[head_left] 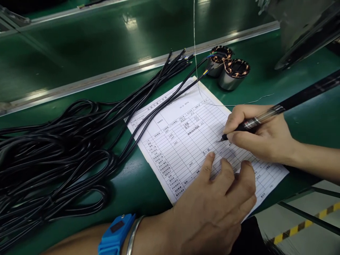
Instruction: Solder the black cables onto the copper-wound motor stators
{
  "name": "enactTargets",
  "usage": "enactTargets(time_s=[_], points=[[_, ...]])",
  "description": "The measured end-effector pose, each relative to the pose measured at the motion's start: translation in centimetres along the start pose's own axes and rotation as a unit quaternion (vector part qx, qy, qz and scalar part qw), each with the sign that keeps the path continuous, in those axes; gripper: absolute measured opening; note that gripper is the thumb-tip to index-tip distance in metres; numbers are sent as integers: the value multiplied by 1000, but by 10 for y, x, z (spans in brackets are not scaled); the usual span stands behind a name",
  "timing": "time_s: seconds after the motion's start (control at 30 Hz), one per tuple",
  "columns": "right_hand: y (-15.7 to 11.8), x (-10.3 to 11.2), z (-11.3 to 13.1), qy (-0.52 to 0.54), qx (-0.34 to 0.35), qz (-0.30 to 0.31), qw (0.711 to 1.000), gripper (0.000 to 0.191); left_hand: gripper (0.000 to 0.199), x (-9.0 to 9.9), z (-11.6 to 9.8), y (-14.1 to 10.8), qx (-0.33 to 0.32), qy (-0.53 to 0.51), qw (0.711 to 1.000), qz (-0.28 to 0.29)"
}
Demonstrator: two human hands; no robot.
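A printed paper form (170, 117) with a table of rows and some handwritten entries lies slanted on the green bench. My right hand (261, 136) pinches a black pen (247, 124), its tip at a cell right of the form's middle. Pressed on the sheet's lower part is my left hand (215, 205), fingers spread and holding nothing. A blue wrist strap (117, 233) and a metal bangle (134, 235) circle the left wrist. Two thin black cables cross the form's upper left and run to two motor stators (233, 75) with copper windings beyond its top edge.
Bundled black cables (53, 148) cover the bench's left side. A thin wire (195, 39) hangs down onto the form's top corner. Along the back runs a metal rail (106, 78). A dark object (305, 46) juts in at upper right. Yellow-and-black floor tape (300, 226) shows below.
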State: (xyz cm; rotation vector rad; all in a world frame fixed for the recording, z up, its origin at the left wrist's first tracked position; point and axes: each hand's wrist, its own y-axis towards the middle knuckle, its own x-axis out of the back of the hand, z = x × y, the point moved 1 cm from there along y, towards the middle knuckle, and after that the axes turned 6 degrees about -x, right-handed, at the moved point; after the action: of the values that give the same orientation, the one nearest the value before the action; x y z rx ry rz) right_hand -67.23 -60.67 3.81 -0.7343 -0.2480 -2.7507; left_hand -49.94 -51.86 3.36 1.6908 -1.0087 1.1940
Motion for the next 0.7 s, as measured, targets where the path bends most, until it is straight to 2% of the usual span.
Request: enactTargets(time_s=[0.5, 0.7], points=[[-3, -1, -1, -25, 21, 5, 999, 19, 51, -1, -1, 0, 1, 2, 1000, 3], [-3, 0, -4, -10, 70, 17, 997, 17, 50, 0, 0, 0, -3, -2, 1000, 13]])
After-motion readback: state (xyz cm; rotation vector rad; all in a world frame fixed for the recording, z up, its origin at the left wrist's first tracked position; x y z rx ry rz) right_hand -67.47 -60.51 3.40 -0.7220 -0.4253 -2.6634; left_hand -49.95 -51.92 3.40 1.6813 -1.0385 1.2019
